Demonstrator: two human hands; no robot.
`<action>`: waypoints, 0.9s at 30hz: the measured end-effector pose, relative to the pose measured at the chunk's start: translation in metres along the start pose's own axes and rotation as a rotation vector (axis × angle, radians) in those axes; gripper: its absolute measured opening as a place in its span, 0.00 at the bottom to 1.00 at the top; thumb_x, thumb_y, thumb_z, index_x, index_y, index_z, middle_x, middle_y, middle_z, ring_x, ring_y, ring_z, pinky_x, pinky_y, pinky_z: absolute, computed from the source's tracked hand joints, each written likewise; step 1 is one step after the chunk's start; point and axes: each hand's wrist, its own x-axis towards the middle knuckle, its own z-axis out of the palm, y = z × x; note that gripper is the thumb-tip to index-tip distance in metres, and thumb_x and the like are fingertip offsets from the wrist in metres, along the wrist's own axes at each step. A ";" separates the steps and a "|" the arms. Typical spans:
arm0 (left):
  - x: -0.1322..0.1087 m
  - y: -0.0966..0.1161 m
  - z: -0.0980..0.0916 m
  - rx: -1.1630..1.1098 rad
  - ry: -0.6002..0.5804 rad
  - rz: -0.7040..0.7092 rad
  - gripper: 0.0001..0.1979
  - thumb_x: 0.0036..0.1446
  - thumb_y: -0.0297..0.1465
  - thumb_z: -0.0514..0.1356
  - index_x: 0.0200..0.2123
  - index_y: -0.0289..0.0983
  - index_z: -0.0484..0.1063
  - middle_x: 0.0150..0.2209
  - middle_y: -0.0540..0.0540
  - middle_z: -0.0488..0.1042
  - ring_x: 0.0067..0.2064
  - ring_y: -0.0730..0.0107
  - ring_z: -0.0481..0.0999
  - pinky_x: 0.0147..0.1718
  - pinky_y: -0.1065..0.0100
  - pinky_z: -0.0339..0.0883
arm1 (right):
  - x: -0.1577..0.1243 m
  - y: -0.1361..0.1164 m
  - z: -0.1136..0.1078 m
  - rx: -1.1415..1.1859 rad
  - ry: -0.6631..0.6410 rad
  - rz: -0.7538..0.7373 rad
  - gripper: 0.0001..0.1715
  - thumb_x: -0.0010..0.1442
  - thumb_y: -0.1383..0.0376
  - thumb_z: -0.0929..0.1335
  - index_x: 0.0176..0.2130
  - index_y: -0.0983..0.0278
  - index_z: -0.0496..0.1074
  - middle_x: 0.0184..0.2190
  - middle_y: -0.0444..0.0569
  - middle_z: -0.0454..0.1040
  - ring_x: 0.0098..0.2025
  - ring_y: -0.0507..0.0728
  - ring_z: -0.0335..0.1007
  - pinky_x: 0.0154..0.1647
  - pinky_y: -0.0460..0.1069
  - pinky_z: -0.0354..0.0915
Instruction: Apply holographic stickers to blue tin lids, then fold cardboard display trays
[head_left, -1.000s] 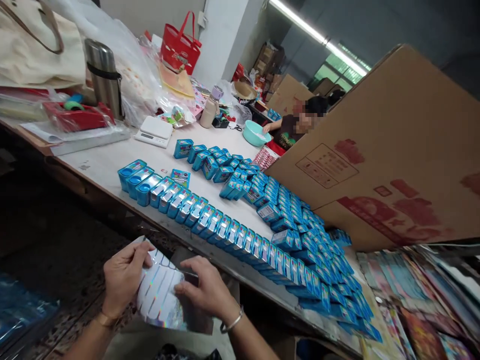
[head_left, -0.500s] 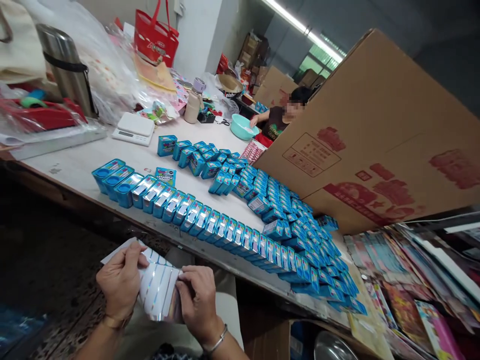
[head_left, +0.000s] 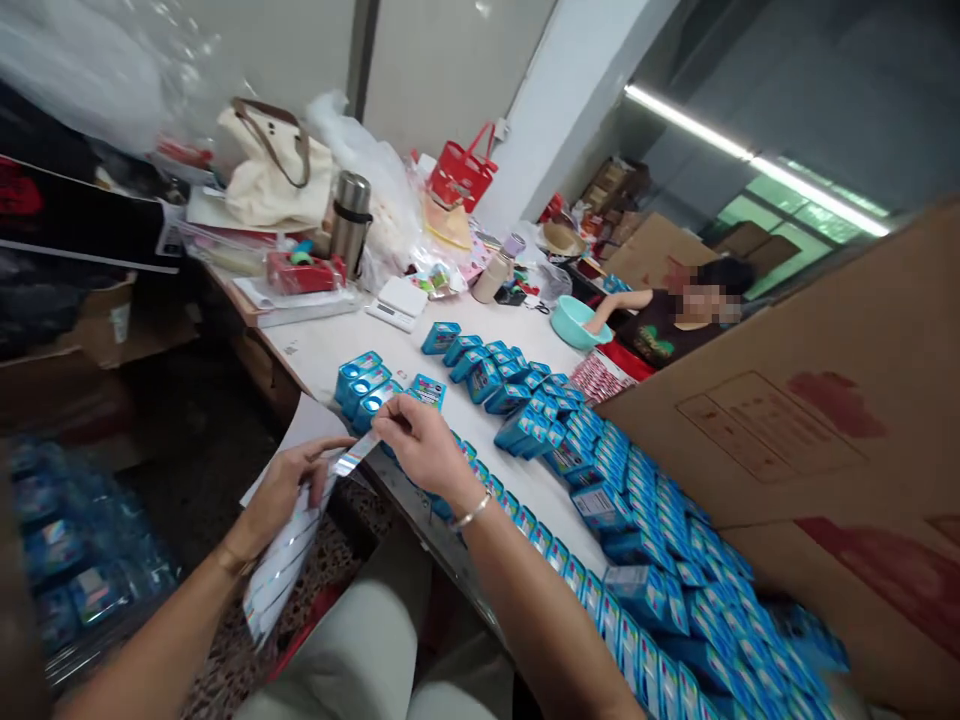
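My left hand (head_left: 285,490) is closed on a sheet of shiny silver stickers (head_left: 289,565), which hangs bent below it beside the table edge. Between the fingertips of my right hand (head_left: 427,445) is one end of a silver sticker strip (head_left: 354,457); its other end is still at my left fingers. The right hand is over the front row of blue boxes (head_left: 358,372), close to its left end, and hides some of them. A single blue box (head_left: 427,390) lies just behind that row.
Many more blue boxes (head_left: 637,470) crowd the table to the right, against a big cardboard carton (head_left: 840,430). A white scale (head_left: 397,303), steel flask (head_left: 350,225) and red tape dispenser (head_left: 304,272) stand farther back. Across the table, a person reaches into a turquoise basin (head_left: 574,322).
My view has swung left. The right hand has moved from the sheet up to the row of boxes, drawing out a strip. The left hand still holds the sheet, now turned more upright.
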 end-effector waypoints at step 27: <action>0.069 -0.049 0.054 -0.037 0.096 -0.210 0.28 0.54 0.55 0.58 0.18 0.37 0.73 0.09 0.52 0.64 0.15 0.71 0.62 0.20 0.69 0.55 | 0.082 0.089 0.034 -0.575 0.169 0.139 0.07 0.63 0.68 0.65 0.43 0.61 0.67 0.45 0.50 0.67 0.49 0.58 0.65 0.47 0.51 0.60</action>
